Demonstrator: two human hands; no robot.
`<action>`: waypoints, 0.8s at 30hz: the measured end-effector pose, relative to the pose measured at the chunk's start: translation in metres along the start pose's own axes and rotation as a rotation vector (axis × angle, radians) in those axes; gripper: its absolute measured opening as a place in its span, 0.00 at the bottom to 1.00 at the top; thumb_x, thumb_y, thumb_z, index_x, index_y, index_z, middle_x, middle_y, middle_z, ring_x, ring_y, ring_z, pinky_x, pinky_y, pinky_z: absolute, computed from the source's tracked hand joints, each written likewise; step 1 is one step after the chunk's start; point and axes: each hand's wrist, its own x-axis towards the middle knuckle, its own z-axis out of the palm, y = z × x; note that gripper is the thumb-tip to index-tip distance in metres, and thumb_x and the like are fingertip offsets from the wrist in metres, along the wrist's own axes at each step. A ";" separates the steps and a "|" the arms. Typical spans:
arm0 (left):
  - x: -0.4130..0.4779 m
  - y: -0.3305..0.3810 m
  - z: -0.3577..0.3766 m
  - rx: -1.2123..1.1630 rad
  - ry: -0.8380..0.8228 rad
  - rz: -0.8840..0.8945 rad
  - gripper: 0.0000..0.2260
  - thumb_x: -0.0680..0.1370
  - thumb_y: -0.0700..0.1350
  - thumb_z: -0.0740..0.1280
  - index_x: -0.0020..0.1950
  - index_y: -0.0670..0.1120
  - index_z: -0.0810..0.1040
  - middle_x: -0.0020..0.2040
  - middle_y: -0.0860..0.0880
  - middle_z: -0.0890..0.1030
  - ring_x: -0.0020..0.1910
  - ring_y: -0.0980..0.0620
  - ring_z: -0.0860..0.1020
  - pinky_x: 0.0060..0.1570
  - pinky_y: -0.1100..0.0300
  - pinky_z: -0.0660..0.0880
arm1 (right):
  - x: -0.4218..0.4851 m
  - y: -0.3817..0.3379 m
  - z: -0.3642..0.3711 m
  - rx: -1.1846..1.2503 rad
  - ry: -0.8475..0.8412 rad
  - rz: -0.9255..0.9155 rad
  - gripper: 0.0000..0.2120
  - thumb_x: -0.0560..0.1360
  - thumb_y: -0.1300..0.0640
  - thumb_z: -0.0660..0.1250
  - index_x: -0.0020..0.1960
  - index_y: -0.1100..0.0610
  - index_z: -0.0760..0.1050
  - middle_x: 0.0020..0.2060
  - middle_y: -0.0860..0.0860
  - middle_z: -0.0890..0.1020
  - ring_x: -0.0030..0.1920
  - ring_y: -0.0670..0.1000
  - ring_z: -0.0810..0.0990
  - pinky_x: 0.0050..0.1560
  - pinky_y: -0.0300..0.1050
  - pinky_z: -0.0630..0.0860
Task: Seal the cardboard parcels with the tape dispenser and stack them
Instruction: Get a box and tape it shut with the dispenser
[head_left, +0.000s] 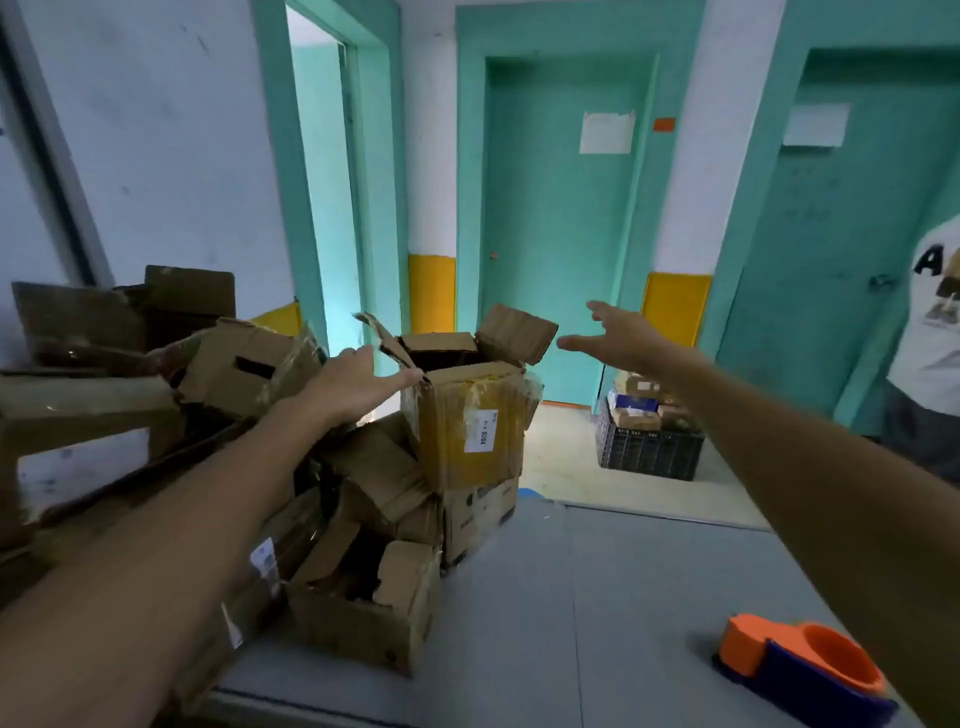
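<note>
A tall cardboard box with yellowish tape and a white label stands on top of a pile of worn boxes, its top flaps up. My left hand stretches out with fingers spread, the fingertips at the box's near left top corner. My right hand hangs open in the air just right of the box's raised flap, not touching it. An orange and blue tape dispenser lies on the grey table at the lower right, under my right forearm.
More battered cardboard boxes are heaped on the table's left side and against the wall. A dark plastic crate of packets sits on the floor by the teal doors. A person in a white shirt stands at the right edge.
</note>
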 end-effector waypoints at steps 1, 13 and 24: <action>0.001 0.001 0.004 -0.037 -0.013 -0.013 0.38 0.75 0.64 0.58 0.76 0.42 0.55 0.75 0.42 0.59 0.73 0.43 0.60 0.67 0.49 0.61 | 0.003 0.001 0.005 0.025 -0.009 0.017 0.38 0.74 0.41 0.65 0.75 0.60 0.55 0.73 0.58 0.62 0.72 0.59 0.62 0.69 0.52 0.61; 0.027 0.015 0.051 -0.397 0.044 -0.103 0.22 0.83 0.49 0.51 0.76 0.54 0.52 0.75 0.46 0.60 0.72 0.44 0.61 0.64 0.55 0.63 | 0.040 -0.001 0.074 0.498 -0.200 0.033 0.23 0.80 0.50 0.59 0.74 0.48 0.61 0.65 0.55 0.72 0.57 0.58 0.76 0.56 0.55 0.78; 0.008 0.075 0.041 -0.512 0.119 0.102 0.20 0.81 0.54 0.55 0.72 0.51 0.65 0.68 0.47 0.71 0.62 0.50 0.70 0.51 0.63 0.63 | -0.016 -0.014 0.046 0.260 0.092 -0.205 0.18 0.82 0.59 0.54 0.70 0.53 0.68 0.61 0.57 0.77 0.53 0.56 0.76 0.56 0.47 0.72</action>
